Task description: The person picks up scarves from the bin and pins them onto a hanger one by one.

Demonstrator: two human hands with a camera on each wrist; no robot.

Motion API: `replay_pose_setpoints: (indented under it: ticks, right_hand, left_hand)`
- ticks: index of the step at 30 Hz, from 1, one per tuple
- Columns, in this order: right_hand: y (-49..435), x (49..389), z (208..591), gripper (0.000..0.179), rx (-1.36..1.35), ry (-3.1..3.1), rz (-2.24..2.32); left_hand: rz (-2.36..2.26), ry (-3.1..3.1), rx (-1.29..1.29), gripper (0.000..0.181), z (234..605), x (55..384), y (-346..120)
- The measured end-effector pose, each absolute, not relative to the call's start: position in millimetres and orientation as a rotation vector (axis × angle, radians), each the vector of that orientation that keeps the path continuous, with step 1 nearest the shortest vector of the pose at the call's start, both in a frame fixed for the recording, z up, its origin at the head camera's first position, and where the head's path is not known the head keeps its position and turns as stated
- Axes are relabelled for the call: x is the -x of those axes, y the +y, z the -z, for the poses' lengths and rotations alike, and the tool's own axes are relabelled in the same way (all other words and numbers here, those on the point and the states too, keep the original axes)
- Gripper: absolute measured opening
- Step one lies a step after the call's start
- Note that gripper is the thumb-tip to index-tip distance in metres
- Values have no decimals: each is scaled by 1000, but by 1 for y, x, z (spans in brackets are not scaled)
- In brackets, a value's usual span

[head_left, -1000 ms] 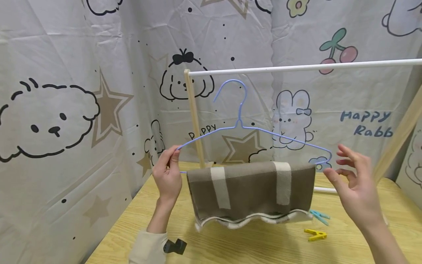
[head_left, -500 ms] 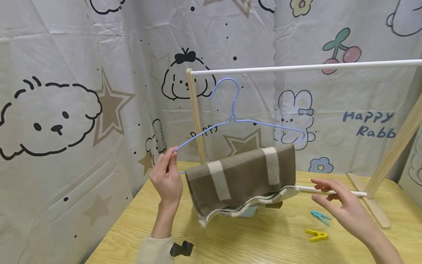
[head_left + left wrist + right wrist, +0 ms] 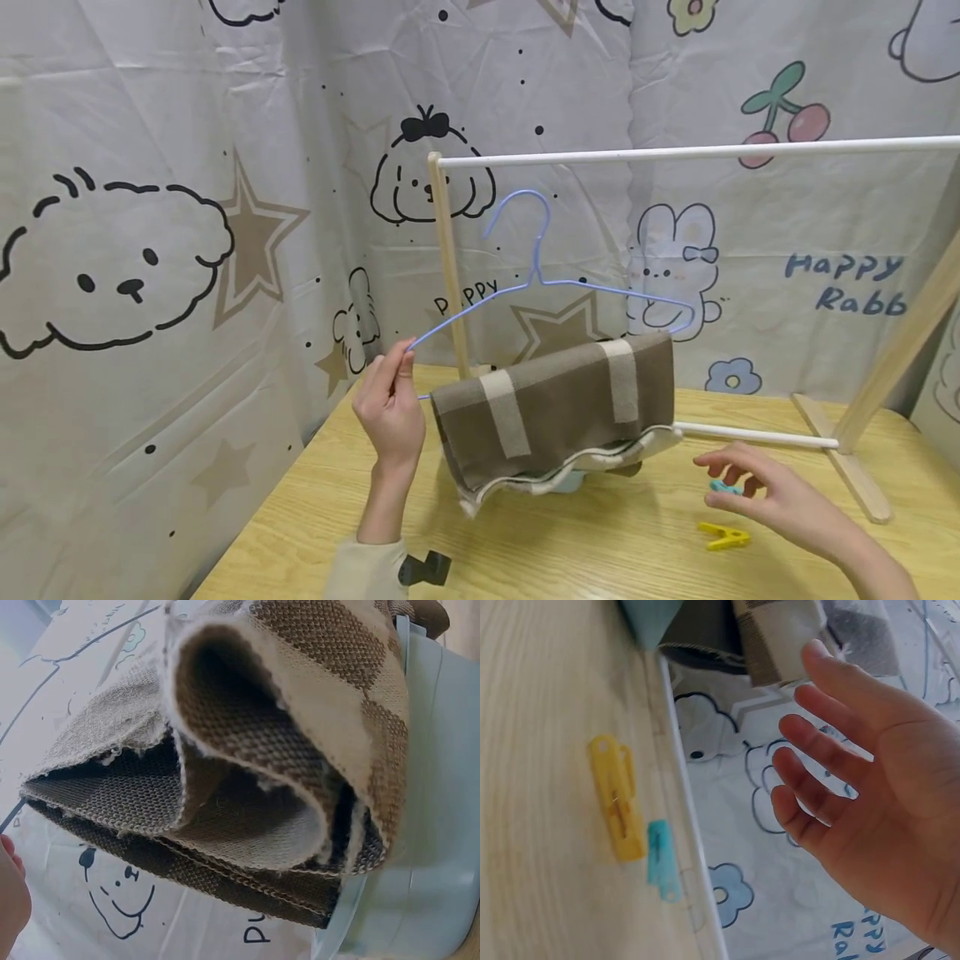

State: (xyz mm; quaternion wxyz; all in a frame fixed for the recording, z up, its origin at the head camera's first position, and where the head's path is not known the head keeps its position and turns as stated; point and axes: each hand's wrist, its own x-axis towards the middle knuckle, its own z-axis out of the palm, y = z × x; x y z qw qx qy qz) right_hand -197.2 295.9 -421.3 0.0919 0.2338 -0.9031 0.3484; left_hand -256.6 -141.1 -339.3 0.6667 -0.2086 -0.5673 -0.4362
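Observation:
My left hand [image 3: 392,408] pinches the left end of a blue wire clothes hanger [image 3: 538,282], whose hook points up. Over the hanger's bottom bar hangs a folded brown and cream scarf [image 3: 562,425], tilted with its right side higher. Its layered, looped edge [image 3: 247,765] fills the left wrist view. My right hand [image 3: 787,504] holds nothing, fingers loosely bent and apart. In the head view it overlaps a teal clothespin [image 3: 722,487]. Just in front lies a yellow clothespin [image 3: 724,537]. The right wrist view shows both the yellow clothespin [image 3: 616,799] and teal clothespin [image 3: 661,859] on the table.
A rack with a white top rail [image 3: 675,153] and wooden legs [image 3: 900,350] stands behind the hanger. Its white lower bar [image 3: 750,433] runs close above the wooden table [image 3: 585,550]. A pale green container [image 3: 435,810] sits behind the scarf, mostly hidden in the head view.
My right hand has moved from beside the hanger's right end down to the teal clothespin. The hanger and scarf have tilted and swung; my left hand keeps its grip.

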Motion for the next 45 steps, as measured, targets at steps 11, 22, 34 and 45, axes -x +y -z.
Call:
replay_pose_setpoints:
  ticks: [11,22,34,45]
  right_hand:
    - [314,211,458,34,-954,-2729,-1134]
    - [330,218,476,38,-1110,-2851,-1341]
    - [334,221,477,33,-1076,-2942,-1460]
    - [318,216,470,32,-1089,-2674,-1139]
  left_hand:
    - [988,-1295,466,10,340,256,-140]
    - [1000,-1291,481,12,340,256,-140]
    - [1015,-1285,496,11,340,256,-139]
    - [1022,-1289,480,12,341,255,-138]
